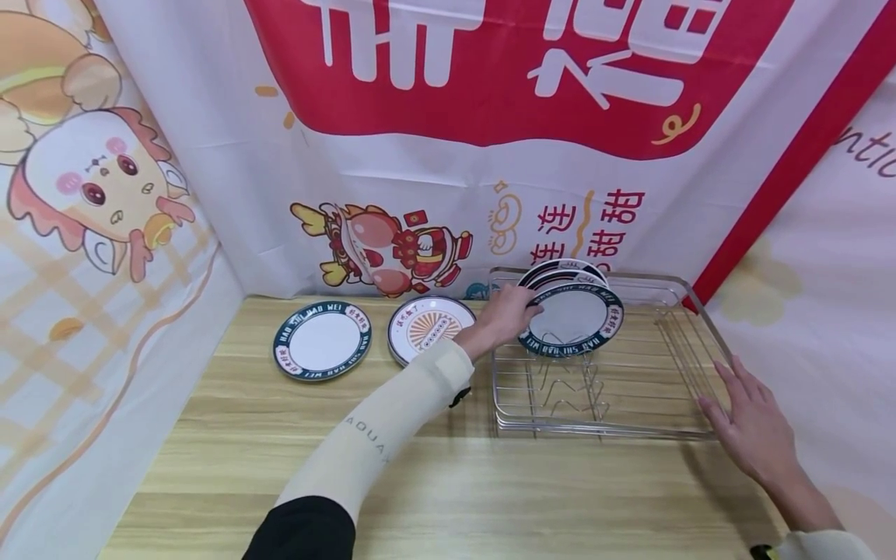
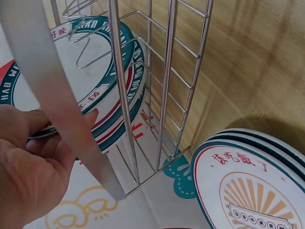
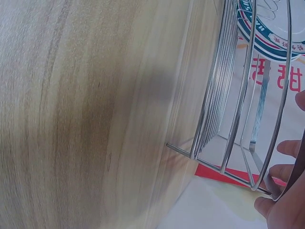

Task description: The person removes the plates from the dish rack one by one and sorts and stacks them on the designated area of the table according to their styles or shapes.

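Note:
A wire dish rack [image 1: 602, 429] stands on the table, with several plates upright at its left end. The front plate [image 1: 572, 317] has a dark green lettered rim and a white middle. My left hand [image 1: 505, 315] pinches this plate at its left edge, the thumb on its face; the left wrist view shows the hand [image 2: 35, 164] beyond the rack's flat metal rim [image 2: 71, 114]. Over at the rack's right side, my right hand [image 1: 756, 424] holds the rim, and in the right wrist view its fingers [image 3: 282, 171] curl about the metal edge.
Left of the rack lies a small stack of plates [image 1: 427, 325] with an orange sunburst. Farther left, a green-rimmed plate [image 1: 322, 342] lies flat on the wooden table [image 1: 490, 498]. A printed cloth [image 1: 392, 179] hangs close behind the rack.

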Available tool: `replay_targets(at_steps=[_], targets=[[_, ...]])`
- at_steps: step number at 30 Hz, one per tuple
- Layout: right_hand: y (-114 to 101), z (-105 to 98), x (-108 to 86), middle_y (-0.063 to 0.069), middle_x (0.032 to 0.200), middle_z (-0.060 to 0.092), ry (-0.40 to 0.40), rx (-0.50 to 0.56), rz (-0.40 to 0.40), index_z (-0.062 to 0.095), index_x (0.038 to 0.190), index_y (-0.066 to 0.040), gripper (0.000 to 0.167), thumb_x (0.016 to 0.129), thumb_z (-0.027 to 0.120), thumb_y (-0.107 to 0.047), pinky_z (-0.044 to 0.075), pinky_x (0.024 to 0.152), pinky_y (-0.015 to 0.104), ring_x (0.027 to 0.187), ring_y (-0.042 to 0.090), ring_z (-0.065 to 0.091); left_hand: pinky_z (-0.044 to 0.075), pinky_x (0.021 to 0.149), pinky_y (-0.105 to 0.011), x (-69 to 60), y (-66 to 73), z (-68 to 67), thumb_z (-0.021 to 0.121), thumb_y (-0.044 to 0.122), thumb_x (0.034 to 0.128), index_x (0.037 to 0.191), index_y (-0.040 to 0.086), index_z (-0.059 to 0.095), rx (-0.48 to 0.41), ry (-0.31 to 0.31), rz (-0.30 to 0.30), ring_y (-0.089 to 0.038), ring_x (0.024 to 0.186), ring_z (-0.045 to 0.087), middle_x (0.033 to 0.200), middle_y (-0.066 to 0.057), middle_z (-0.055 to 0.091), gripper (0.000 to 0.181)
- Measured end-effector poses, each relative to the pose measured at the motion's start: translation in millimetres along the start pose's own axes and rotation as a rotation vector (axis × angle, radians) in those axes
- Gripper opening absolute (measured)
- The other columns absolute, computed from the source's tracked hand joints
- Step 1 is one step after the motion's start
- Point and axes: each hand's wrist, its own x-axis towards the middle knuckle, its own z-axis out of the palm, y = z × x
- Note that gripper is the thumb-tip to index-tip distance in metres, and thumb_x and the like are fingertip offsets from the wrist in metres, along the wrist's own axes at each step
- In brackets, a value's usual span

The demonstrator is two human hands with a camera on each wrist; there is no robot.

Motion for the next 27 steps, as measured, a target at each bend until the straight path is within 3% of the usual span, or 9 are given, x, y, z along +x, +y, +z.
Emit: replay_targets(at_steps=[4,10,21,27], targets=[[0,1,-1.0,0.03,0.171,0.021,0.005,0.001,0.005,0.033,0.161,0.001,0.068,0.107,0.055,-0.033,0.035,0.093,0.082,0.134,0.066,0.035,0.046,0.06,-0.023,-0.8,-0.1,-2.0,0.064,0.028,0.1077,0.087,0.012,0.066,0.019,0.028,0.022,-0.01,0.063,0.058,0.077,0.001,0.065,0.027],[0,1,-0.8,0.029,0.171,0.019,0.007,0.005,0.001,0.032,0.161,0.001,0.067,0.107,0.055,-0.032,0.035,0.093,0.083,0.133,0.067,0.035,0.044,0.063,-0.026,-6.5,-4.5,-8.4,0.064,0.028,0.1079,0.091,0.012,0.068,0.044,0.118,0.067,-0.011,0.065,0.055,0.08,0.0,0.067,0.023],[-2,0,-0.3,0.031,0.17,0.021,0.001,0.011,0.002,0.032,0.16,0.004,0.067,0.108,0.053,-0.033,0.034,0.094,0.081,0.133,0.067,0.034,0.043,0.062,-0.026,-21.5,-10.3,-29.8,0.065,0.025,0.1071,0.105,0.013,0.078,-0.032,0.225,0.15,-0.012,0.063,0.054,0.073,0.0,0.064,0.017],[-1,-1,-1.1,0.03,0.171,0.02,-0.002,0.011,0.003,0.033,0.16,0.003,0.066,0.108,0.053,-0.032,0.034,0.093,0.082,0.133,0.068,0.034,0.038,0.057,-0.022,-30.8,-8.0,-46.4,0.07,0.018,0.104,0.096,0.008,0.077,-0.107,0.319,0.175,-0.011,0.059,0.052,0.071,-0.001,0.066,0.014]])
